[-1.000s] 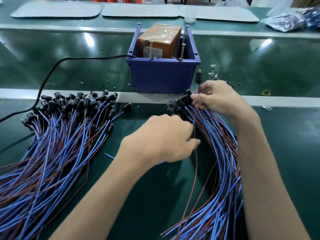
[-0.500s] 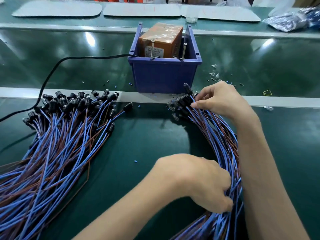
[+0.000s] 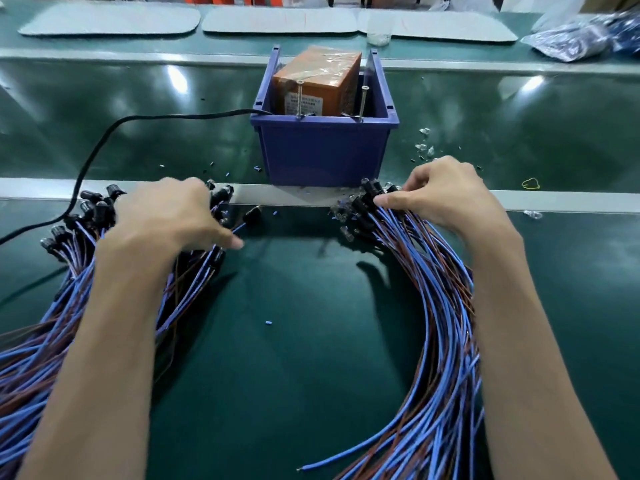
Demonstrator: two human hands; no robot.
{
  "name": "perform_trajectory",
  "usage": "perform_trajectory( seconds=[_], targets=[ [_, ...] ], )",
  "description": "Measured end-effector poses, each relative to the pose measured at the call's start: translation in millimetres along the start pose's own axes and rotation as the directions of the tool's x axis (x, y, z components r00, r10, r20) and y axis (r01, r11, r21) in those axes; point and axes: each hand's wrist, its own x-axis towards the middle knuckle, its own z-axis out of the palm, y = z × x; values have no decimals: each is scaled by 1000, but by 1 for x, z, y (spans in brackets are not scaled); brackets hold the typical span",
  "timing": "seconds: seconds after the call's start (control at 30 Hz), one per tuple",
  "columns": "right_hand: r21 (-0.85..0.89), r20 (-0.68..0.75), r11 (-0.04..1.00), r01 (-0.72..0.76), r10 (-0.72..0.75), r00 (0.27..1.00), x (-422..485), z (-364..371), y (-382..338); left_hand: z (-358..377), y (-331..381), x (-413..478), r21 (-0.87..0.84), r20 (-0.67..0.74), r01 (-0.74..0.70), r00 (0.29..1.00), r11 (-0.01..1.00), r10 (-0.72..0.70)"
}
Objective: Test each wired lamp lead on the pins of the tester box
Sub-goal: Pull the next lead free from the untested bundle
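Glossy dark-green tabletop under overhead lights, crossed by a pale metal strip. Beyond it, another green lane with flat grey mats and crinkled plastic bags in the far right corner.

Behind the strip, centred, a blue bin holding the orange tester box, with two upright pins at the bin's front rim. Black cable snaking from the bin's left rim off to the left edge. Clear lamp bits and a yellow rubber band scattered right of the bin.

Left heap of leads fanned across the near left, right bundle of leads curving down the near right, bare tabletop between.

Left hand resting over the heap's black lamp heads, fingers bent down and hidden, grip impossible to tell. Right hand at the head end of the right bundle, thumb and forefinger pinching there. Pins untouched, well apart from both hands.
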Motion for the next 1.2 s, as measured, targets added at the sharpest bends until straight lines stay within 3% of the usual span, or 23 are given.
perform_trajectory(
  seconds=[0.13, 0.27, 0.4, 0.53, 0.6, 0.67, 0.73, 0.77, 0.83, 0.97, 1.07, 1.2],
  targets=[
    [56, 27, 998, 30, -31, 999, 1, 5, -3, 7, -1, 3, -5, 98, 0, 995, 1000, 1],
    [121, 38, 986, 115, -121, 992, -1, 9, -9, 7, 2, 4, -12, 67, -82, 994, 997, 82],
    [331, 145, 929, 164, -222, 964, -6, 15, -26, 3, 21, -5, -189, -190, -195, 969, 963, 159],
    [480, 372, 868, 129, -334, 866, -18, 25, -42, 1, 53, -23, -480, -455, -416, 871, 773, 187],
    [560, 379, 824, 89, -351, 856, -20, 27, -46, 4, 66, -31, -529, -522, -480, 834, 700, 178],
    [670, 300, 740, 59, -342, 891, -20, 25, -48, 7, 74, -33, -562, -565, -502, 813, 657, 138],
    [760, 193, 647, 52, -301, 934, -19, 20, -48, 7, 79, -38, -679, -534, -490, 841, 546, 91],
    [790, 146, 611, 50, -268, 952, -18, 18, -48, 6, 82, -41, -768, -476, -463, 875, 442, 89],
    [835, 89, 548, 39, -204, 975, -17, 15, -48, 4, 92, -49, -897, -318, -358, 930, 260, 184],
    [895, 64, 445, 8, -146, 987, -14, 10, -48, 5, 113, -64, -995, -13, -50, 919, 83, 395],
    [884, 83, 465, 41, -244, 966, -14, 10, -44, 6, 119, -68, -998, 61, 45, 911, 48, 408],
    [848, 59, 511, 140, -353, 934, -14, 14, -39, 10, 118, -66, -1000, -5, -10, 945, 13, 327]
  ],
)
